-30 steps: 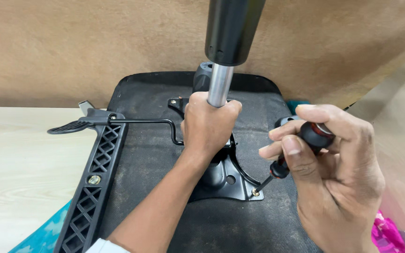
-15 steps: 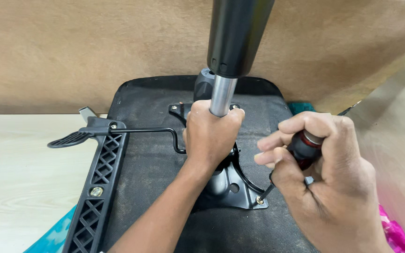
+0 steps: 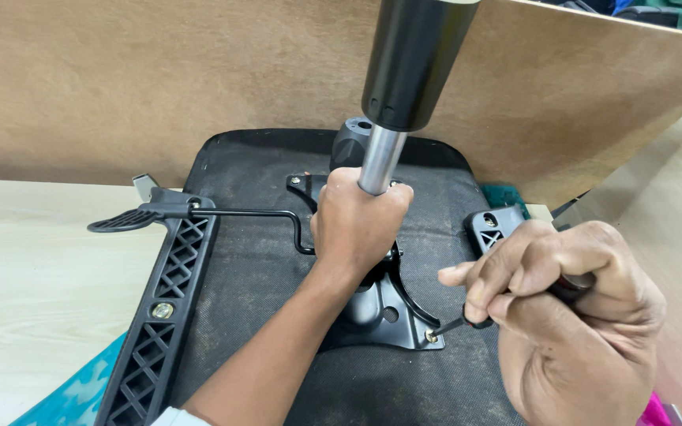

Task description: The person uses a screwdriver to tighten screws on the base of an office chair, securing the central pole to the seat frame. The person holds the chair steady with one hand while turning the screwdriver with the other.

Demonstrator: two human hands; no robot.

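No packages, labels, signs, screens

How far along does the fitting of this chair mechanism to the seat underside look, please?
Done: the mechanism plate sits on the seat underside, with a screw showing at its far corner. In hand: the left hand steadies the gas cylinder while the right hand sets a screwdriver on the near-right corner screw. What is left cannot be told; other corners are hidden.

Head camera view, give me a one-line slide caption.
Left hand grips the gas-lift cylinder while right hand sets a screwdriver on the mounting-plate screw.
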